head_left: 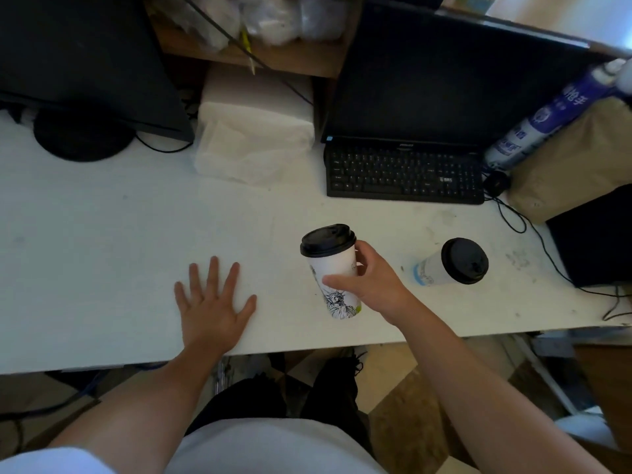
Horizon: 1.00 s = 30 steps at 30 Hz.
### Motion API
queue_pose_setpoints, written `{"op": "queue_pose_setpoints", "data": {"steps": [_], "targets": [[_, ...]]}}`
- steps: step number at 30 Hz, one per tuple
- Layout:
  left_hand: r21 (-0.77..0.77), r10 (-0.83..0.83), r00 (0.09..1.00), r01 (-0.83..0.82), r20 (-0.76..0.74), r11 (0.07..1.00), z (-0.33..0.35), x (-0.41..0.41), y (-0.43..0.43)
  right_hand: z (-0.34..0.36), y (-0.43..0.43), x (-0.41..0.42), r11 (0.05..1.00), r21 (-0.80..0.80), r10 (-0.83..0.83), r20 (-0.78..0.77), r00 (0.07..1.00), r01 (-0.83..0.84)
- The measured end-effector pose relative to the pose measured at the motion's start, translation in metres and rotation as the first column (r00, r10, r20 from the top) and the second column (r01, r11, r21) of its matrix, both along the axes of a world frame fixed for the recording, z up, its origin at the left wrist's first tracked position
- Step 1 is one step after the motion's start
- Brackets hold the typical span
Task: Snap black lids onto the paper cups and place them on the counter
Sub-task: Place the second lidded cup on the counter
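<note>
A white paper cup with a Statue of Liberty drawing point(337, 278) stands on the white counter point(102, 234), slightly tilted, with a black lid point(327, 239) on top. My right hand point(372, 282) is wrapped around its right side, thumb in front and fingers behind. A second white paper cup with blue print point(430, 271) stands to the right, capped with a black lid point(464, 261). My left hand point(213, 304) lies flat on the counter to the left, fingers spread, holding nothing.
A black keyboard point(403, 174) and monitor point(444, 73) sit behind the cups. A stack of white napkins point(253, 138) lies at centre back, another monitor point(82, 63) at back left. A brown paper bag point(574, 162), a blue-white tube point(540, 121) and cables point(533, 227) crowd the right side.
</note>
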State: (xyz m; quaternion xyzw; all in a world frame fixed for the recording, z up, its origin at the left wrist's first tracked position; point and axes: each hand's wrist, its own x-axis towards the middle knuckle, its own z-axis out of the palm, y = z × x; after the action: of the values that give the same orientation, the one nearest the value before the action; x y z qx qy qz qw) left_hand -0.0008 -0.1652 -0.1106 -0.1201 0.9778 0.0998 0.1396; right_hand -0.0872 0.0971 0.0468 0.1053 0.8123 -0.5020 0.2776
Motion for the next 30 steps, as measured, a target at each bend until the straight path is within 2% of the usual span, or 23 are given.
{"op": "queue_pose_setpoints", "data": {"steps": [8, 13, 16, 19, 22, 24, 26, 30], "targets": [[0.016, 0.042, 0.998, -0.042, -0.036, 0.999, 0.000, -0.003, 0.000, 0.024, 0.002, -0.018, 0.948, 0.267, 0.195, -0.060, 0.979, -0.172], [0.025, 0.048, 0.998, -0.047, -0.048, 0.999, -0.001, -0.003, -0.001, 0.061, -0.006, -0.040, 0.853, 0.460, 0.359, -0.170, 0.918, -0.248], [0.026, 0.044, 0.996, -0.042, -0.078, 0.999, -0.001, -0.003, -0.001, 0.085, -0.015, -0.052, 0.725, 0.623, 0.535, -0.238, 0.811, -0.295], [0.027, 0.039, 0.995, -0.037, -0.087, 0.999, -0.001, -0.004, -0.002, 0.108, -0.025, -0.060, 0.599, 0.754, 0.684, -0.306, 0.663, -0.269], [0.027, 0.038, 0.994, -0.036, -0.099, 0.999, -0.002, -0.003, -0.002, 0.129, -0.034, -0.062, 0.460, 0.860, 0.796, -0.288, 0.532, -0.222], [0.027, 0.043, 0.993, -0.040, -0.106, 0.999, -0.003, -0.003, -0.001, 0.144, -0.041, -0.061, 0.341, 0.919, 0.851, -0.212, 0.480, -0.197], [0.027, 0.046, 0.993, -0.044, -0.108, 0.999, -0.003, -0.003, -0.001, 0.155, -0.050, -0.059, 0.182, 0.965, 0.899, -0.086, 0.429, -0.188], [0.029, 0.045, 0.992, -0.042, -0.118, 0.999, -0.005, -0.003, -0.001, 0.165, -0.068, -0.049, -0.082, 0.977, 0.920, 0.150, 0.361, -0.197]]}}
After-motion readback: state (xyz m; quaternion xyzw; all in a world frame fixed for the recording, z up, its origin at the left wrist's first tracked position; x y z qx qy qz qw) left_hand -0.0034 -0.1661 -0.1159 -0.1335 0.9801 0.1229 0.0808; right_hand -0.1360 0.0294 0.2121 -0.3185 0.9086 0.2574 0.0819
